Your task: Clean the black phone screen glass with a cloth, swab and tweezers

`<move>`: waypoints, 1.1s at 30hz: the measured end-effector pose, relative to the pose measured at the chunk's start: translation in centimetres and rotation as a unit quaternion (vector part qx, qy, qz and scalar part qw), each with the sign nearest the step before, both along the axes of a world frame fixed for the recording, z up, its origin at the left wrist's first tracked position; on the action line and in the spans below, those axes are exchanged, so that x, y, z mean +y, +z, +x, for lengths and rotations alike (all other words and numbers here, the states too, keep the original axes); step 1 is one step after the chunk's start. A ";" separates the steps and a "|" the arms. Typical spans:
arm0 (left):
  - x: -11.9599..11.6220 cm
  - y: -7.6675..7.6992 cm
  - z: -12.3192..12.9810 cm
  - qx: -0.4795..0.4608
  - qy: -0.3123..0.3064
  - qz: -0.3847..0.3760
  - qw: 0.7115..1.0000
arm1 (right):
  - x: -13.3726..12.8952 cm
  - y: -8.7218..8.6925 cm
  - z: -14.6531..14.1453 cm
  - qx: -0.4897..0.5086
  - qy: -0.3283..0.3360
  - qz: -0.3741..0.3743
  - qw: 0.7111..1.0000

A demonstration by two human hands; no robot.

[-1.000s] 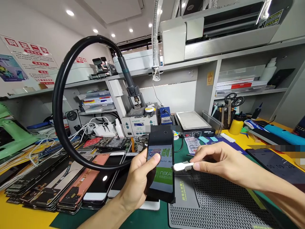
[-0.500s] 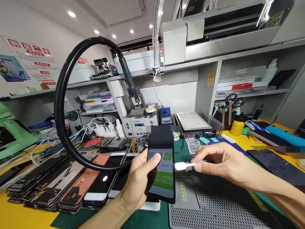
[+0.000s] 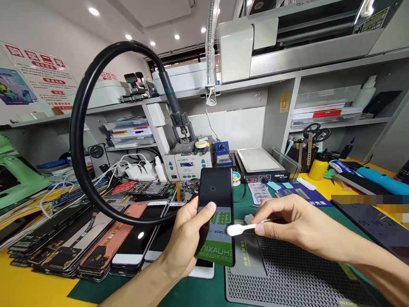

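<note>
My left hand (image 3: 188,234) grips a dark smartphone (image 3: 216,183) upright by its left side, the thumb lying over the glossy screen, which mirrors green and white printing. From the right, my right hand (image 3: 284,217) pinches a thin white stick with a rounded white tip (image 3: 235,230). That tip is at the phone's lower right edge; whether it touches the glass I cannot tell. A small whitish piece shows behind the stick. Beneath both hands are the green mat (image 3: 220,290) and a grey perforated pad (image 3: 275,281).
Stacked phones and screens (image 3: 131,243) lie to the left, beneath a looping black hose (image 3: 75,123). Behind stand a rework station (image 3: 188,166) and a flat heating plate (image 3: 260,161). A yellow bottle (image 3: 318,167) and another dark phone (image 3: 367,221) are at the right.
The white tip has moved slightly left and down, to the phone's edge. The phone has tilted a little, shifting the reflections in its screen. The camera view has shifted slightly.
</note>
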State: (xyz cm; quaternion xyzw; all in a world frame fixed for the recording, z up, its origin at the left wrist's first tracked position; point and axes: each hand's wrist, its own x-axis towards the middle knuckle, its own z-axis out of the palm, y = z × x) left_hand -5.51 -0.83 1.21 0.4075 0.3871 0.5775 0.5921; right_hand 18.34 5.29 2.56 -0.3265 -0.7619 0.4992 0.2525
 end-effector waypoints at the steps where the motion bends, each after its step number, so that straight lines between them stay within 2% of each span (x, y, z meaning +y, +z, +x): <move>1: 0.1 0.0 0.0 -0.002 0.001 -0.002 1.000 | 0.0 -0.1 -0.1 -0.003 0.003 0.001 1.000; 8: 0.3 -0.1 -0.1 -0.018 -0.005 -0.002 1.000 | 1.4 0.2 1.1 -0.062 -0.015 0.020 0.998; 14: 0.2 -0.1 -0.1 -0.005 0.008 0.003 1.000 | 0.5 0.5 0.5 -0.004 0.010 -0.033 0.999; 21: 0.5 -0.3 -0.1 -0.014 0.009 -0.003 1.000 | 1.2 -0.9 0.3 -0.045 0.012 0.016 0.999; 24: 0.5 -0.4 -0.2 -0.016 0.005 -0.003 1.000 | 1.6 -0.7 0.9 -0.066 -0.006 0.028 0.997; 29: 0.5 0.0 -0.1 -0.009 0.012 0.010 1.000 | 1.1 0.0 1.0 -0.017 0.011 -0.015 1.000; 33: 0.4 0.2 0.1 -0.015 0.013 0.011 1.000 | 0.6 -0.2 0.4 -0.018 0.004 -0.006 1.000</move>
